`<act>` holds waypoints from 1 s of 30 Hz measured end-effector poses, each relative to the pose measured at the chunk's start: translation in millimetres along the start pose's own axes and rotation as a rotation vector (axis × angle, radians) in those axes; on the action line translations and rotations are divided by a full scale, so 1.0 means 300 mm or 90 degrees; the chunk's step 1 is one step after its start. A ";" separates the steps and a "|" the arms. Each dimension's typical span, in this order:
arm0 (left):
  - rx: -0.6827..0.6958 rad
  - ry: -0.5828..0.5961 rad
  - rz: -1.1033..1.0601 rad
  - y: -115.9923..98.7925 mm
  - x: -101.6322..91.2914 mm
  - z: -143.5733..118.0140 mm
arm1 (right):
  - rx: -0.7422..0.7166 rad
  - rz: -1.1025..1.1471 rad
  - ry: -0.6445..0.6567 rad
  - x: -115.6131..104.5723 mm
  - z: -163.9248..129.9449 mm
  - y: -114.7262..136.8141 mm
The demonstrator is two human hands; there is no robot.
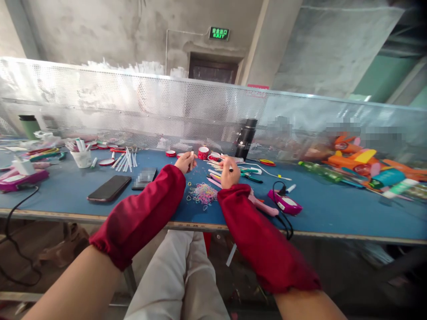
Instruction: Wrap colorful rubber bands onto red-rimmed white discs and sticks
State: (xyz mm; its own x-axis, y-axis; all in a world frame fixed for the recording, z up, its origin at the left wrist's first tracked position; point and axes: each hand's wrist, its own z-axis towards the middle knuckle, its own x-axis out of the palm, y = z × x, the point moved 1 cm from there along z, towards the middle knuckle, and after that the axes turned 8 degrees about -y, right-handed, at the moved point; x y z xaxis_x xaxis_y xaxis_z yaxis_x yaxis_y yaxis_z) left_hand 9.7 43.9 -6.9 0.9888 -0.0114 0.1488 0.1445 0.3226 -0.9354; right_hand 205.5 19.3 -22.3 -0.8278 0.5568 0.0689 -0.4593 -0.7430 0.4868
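Observation:
My left hand is closed in a pinch above the blue table; a small pale bit shows at its fingertips, too small to name. To its right, my right hand is curled around a slim pen, its dark end showing between the fingers. Both forearms wear dark red sleeves. Between and below the hands lies a loose pile of colourful small rubber bands. Beyond the hands stand rolls of red tape. Several pens and strips lie close beside my right hand, partly covered by it.
Two phones, one a black phone, lie at left near a white cup of markers. A black flask stands at the back. A pink glue gun and purple device lie right; orange toy planes are farther right.

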 end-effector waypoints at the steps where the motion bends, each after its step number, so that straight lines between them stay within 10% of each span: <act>1: -0.006 0.010 0.007 0.000 0.004 0.000 | 0.010 0.002 -0.028 -0.003 0.006 0.003; 11: -0.163 0.147 -0.026 0.013 0.022 -0.038 | -0.036 -0.074 0.009 0.009 -0.009 -0.034; 30: -0.242 0.105 0.028 0.073 0.020 -0.034 | -0.119 -0.064 0.162 0.032 -0.058 0.047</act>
State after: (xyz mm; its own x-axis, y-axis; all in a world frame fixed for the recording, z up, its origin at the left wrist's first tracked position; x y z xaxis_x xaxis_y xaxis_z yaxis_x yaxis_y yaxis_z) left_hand 19.1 41.2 -29.8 0.9827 -0.1664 0.0818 0.0751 -0.0461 -0.9961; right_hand 185.4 7.6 -30.0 -0.8188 0.5369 -0.2030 -0.5739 -0.7581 0.3098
